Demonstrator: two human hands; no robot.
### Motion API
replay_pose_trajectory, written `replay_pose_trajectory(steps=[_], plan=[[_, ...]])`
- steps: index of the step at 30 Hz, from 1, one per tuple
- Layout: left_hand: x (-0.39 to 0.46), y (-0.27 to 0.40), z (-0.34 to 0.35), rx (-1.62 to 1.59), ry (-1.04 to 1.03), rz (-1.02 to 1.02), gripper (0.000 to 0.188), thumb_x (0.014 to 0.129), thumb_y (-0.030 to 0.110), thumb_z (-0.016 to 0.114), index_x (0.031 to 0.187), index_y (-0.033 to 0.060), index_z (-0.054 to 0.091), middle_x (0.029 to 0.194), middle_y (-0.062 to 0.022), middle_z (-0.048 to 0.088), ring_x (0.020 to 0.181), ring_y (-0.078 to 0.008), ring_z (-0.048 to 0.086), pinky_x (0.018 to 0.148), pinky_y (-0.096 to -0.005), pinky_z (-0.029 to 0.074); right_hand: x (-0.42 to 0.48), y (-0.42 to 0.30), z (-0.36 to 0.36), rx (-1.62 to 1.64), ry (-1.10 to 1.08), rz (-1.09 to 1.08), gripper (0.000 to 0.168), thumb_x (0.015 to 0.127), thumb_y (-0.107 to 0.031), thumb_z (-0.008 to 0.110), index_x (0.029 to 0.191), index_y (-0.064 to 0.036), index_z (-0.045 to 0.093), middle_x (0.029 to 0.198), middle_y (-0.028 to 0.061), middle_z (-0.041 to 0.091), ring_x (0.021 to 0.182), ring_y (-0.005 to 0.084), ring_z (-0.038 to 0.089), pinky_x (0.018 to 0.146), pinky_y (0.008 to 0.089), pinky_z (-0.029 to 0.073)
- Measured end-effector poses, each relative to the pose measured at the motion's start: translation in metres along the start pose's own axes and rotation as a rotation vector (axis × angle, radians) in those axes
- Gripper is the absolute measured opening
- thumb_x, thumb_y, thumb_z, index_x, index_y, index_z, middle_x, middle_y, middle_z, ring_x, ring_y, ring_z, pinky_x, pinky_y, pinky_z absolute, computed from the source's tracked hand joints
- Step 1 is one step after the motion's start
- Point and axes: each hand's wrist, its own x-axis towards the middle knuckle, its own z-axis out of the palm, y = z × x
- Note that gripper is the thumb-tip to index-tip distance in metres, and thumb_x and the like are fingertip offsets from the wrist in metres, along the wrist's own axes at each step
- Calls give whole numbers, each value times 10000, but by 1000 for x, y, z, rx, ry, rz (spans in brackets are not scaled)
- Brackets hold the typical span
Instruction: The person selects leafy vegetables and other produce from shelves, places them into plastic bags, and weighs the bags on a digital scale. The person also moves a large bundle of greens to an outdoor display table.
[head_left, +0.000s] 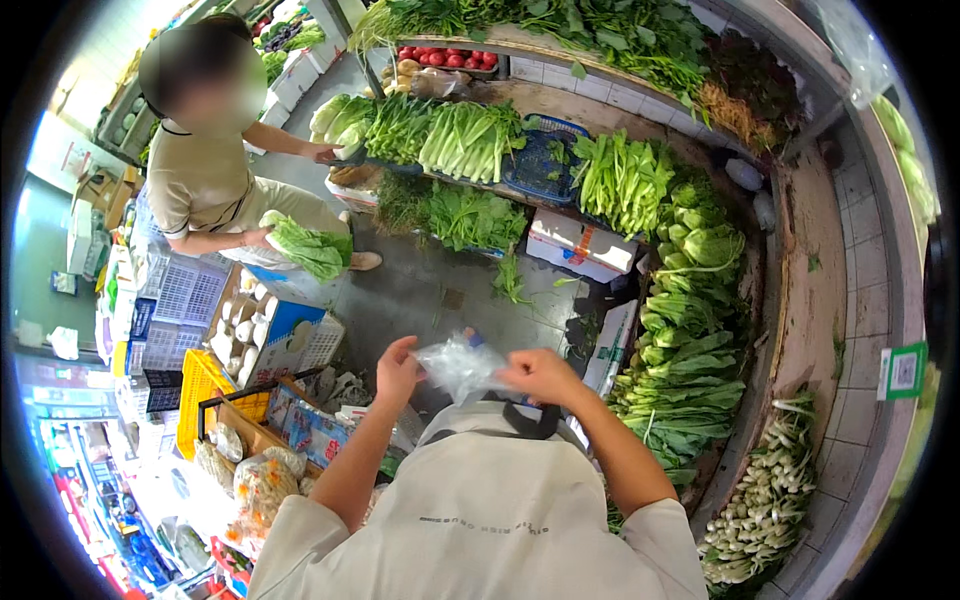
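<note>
A clear plastic bag (461, 367) is stretched between my two hands in front of my waist. My left hand (396, 371) pinches one edge of it between thumb and fingertips. On the other side, my right hand (541, 375) grips the bag with curled fingers. The bag looks crumpled, and I cannot tell whether anything is inside. Below it lies the grey tiled floor (450, 322). To the right of my right hand runs a long row of leafy greens (690, 367) on a stall ledge.
Another person (217, 172) stands ahead left, holding a napa cabbage (307, 244). A box of mushrooms (244, 330) and a yellow crate (217, 397) crowd my left. Across the floor stand a blue basket (551, 161) and a white foam box (581, 247). Spring onions (765, 502) lie at the far right.
</note>
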Motion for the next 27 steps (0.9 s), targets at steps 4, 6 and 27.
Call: replay_pose_trajectory(steps=[4, 6, 27], plan=[[50, 50, -13, -820, 18, -324, 351, 869, -32, 448, 1174, 93, 567, 894, -53, 581, 808, -203, 618, 716, -344, 554, 32, 92, -8, -311, 402, 200, 393, 913, -339, 688, 712, -14, 595, 630, 178, 558, 584, 322, 564, 565, 427, 446], [54, 77, 0, -671, -109, -272, 306, 830, -5, 461, 1072, 120, 601, 838, -27, 570, 738, -159, 587, 626, -278, 492, 48, 116, 3, -421, 393, 218, 344, 917, -320, 681, 758, -18, 640, 687, 186, 608, 650, 360, 626, 617, 455, 495], [42, 47, -100, 410, 786, 77, 239, 883, 102, 636, 1110, 27, 633, 947, -183, 612, 936, -366, 610, 834, -422, 498, 333, -45, 35, -539, -140, -405, 160, 885, -136, 596, 1028, -91, 652, 980, 146, 644, 897, 385, 636, 765, 477, 511]])
